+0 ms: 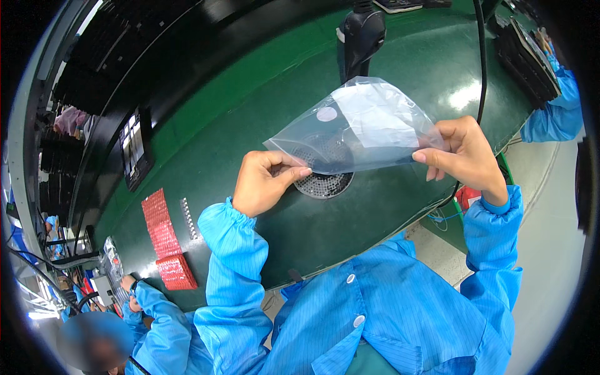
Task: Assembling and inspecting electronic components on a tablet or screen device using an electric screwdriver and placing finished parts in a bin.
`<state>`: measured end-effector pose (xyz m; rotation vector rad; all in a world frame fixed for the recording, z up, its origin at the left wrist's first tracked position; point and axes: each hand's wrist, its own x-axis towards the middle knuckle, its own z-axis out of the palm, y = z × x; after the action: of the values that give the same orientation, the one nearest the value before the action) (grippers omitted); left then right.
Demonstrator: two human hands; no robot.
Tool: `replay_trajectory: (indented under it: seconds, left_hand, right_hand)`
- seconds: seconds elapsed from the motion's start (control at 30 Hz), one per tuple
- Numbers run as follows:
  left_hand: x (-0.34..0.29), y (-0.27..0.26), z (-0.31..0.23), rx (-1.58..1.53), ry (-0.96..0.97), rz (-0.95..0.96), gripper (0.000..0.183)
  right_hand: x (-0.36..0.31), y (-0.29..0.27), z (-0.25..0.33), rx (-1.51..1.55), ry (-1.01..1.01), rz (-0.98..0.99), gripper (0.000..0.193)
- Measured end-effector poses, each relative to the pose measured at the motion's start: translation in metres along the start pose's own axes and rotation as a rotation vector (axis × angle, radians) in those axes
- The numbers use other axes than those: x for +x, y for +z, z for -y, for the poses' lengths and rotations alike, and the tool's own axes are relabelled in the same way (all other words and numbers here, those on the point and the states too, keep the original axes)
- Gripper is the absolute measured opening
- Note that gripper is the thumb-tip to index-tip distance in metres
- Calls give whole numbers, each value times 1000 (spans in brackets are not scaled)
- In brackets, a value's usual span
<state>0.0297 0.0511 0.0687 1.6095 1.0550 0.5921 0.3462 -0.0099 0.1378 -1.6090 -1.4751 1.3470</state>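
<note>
A clear plastic bag (375, 156) is stretched between my two hands above the green table. It carries a large white label (378, 112) and a small round pale sticker (326, 114). My left hand (265, 180) pinches one corner of its near edge between thumb and fingers. At the opposite corner, my right hand (462, 153) pinches the bag the same way. Below and partly seen through the plastic is a round, perforated metal base (325, 185), with a black stand (362, 40) rising beyond the bag. Whether anything lies inside the bag besides the label I cannot tell.
Red bubble wrap (165, 231) and a strip of small parts (189, 219) lie to the left on the green table (269, 240). A framed screen (133, 147) stands farther left. Another person (165, 325) works at lower left; a dark stack (528, 62) sits at far right beside a blue sleeve.
</note>
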Motion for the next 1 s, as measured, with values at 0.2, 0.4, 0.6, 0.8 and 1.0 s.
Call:
replay_trajectory:
  seconds: [0.2, 0.4, 0.6, 0.8, 1.0]
  left_hand:
    - [-3, -2, 7, -47, -1, -25, 10]
    - [-6, -2, 10, -139, -36, -21, 11]
    - [-4, -1, 6, -208, -15, 26, 13]
    - [-7, 1, 8, -258, -14, 3, 12]
    - [-7, 3, 16, -258, 8, -18, 11]
  right_hand:
    - [2, 0, 5, 71, -83, -5, 25]
    - [-2, -1, 5, 148, -116, -42, 24]
    - [-6, -7, 6, 154, -221, -59, 19]
    - [-8, -1, 12, 154, -260, -85, 19]
    - [-6, 7, 14, 128, -380, -122, 17]
